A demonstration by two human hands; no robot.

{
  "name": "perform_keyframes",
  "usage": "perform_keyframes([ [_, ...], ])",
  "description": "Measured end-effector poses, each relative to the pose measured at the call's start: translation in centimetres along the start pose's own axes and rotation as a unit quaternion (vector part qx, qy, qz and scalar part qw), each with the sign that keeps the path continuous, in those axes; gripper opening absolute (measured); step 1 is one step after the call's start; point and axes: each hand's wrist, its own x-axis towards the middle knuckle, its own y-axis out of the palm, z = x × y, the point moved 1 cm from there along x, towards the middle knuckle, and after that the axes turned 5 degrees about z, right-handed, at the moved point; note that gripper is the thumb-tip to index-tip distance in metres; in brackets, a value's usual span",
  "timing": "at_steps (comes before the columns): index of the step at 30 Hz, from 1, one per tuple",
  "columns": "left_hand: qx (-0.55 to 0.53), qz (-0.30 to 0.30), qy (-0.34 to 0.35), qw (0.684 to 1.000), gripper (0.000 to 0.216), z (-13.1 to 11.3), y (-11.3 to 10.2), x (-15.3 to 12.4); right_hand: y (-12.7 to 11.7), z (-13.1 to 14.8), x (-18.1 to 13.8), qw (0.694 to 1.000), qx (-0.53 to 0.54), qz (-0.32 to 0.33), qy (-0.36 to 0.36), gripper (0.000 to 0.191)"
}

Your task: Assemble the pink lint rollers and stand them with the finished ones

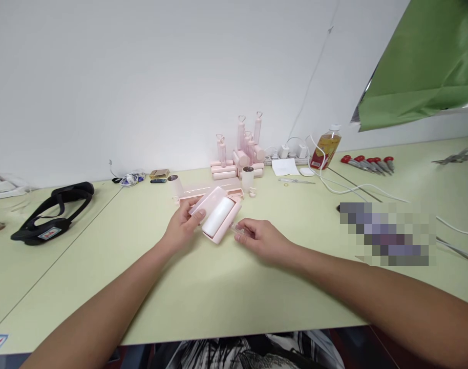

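My left hand [183, 223] grips the near end of a pink lint-roller case [228, 221] lying open on the pale green table [203, 292]. A white sticky roll [217, 216] rests inside the case, with the pink lid [208, 201] tilted up beside it. My right hand [261, 238] lies just right of the case, its fingers pinched on a small clear piece [239, 231] at the case's corner.
Behind the case stand a pile of pink roller handles and cases [239, 154], two white rolls [248, 179], a bottle of amber liquid [326, 147], a power strip with white cables [291, 152] and red-handled tools [366, 164]. A black headset [53, 212] lies at left.
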Motion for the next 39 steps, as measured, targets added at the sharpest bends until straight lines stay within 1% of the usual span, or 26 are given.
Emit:
perform_keyframes([
  [3,-0.010,0.021,0.012,1.000,0.049,0.0,0.3,-0.2,0.1,-0.2,0.1,1.000,0.014,-0.005,0.004,0.031],
  [8,-0.013,0.046,0.016,0.999,0.047,0.2,0.1,-0.1,0.2,-0.1,0.0,1.000,0.010,-0.004,0.006,0.029],
  [10,-0.012,0.032,0.009,0.999,0.047,0.1,-0.1,-0.1,0.2,-0.1,0.0,1.000,0.012,-0.003,0.006,0.029],
  [13,0.006,-0.018,-0.007,1.000,0.048,-0.1,-0.3,-0.1,0.2,-0.1,0.0,1.000,0.019,-0.010,0.008,0.027],
  [15,0.016,-0.036,-0.009,0.999,0.048,-0.2,-0.3,-0.2,0.1,-0.1,0.1,1.000,0.025,-0.016,0.006,0.027],
  [17,0.016,-0.013,0.001,1.000,0.048,0.0,-0.1,-0.3,0.1,0.0,0.1,0.999,0.027,-0.017,0.001,0.027],
  [20,0.055,0.083,0.004,0.995,0.049,0.3,0.4,-0.5,0.1,0.1,0.0,1.000,0.018,-0.017,0.000,0.025],
  [22,0.102,0.129,-0.003,0.986,0.050,0.4,0.7,-0.7,0.1,0.0,0.0,1.000,0.012,-0.021,0.001,0.024],
  [24,0.143,0.146,0.001,0.979,0.051,0.3,0.6,-0.8,0.2,-0.2,0.1,1.000,0.014,-0.023,0.001,0.024],
  [26,0.201,0.135,0.033,0.970,0.050,-0.1,0.6,-0.9,0.3,-0.5,0.2,0.999,0.029,-0.023,0.002,0.025],
  [28,0.300,0.087,0.096,0.945,0.054,-0.9,0.7,-1.1,0.3,-0.7,0.4,0.998,0.056,-0.020,0.006,0.026],
  [30,0.408,0.024,0.174,0.896,0.057,-1.8,1.5,-1.7,0.3,-0.8,0.5,0.997,0.080,-0.018,0.010,0.027],
  [31,0.451,0.006,0.209,0.867,0.057,-2.2,2.1,-2.2,0.3,-0.7,0.6,0.996,0.090,-0.018,0.009,0.028],
  [32,0.481,0.005,0.241,0.843,0.053,-2.7,2.9,-2.7,0.3,-0.6,0.6,0.995,0.099,-0.019,0.003,0.027],
  [34,0.515,0.050,0.287,0.806,0.045,-3.4,4.7,-3.9,0.3,-0.4,0.6,0.991,0.132,-0.015,-0.012,0.026],
  [36,0.526,0.083,0.317,0.785,0.042,-3.9,6.6,-5.1,0.5,-0.2,0.6,0.978,0.206,-0.002,-0.010,0.027],
  [39,0.535,0.159,0.345,0.754,0.042,-4.5,8.9,-6.4,0.8,-0.1,0.6,0.946,0.321,0.031,0.040,0.035],
])
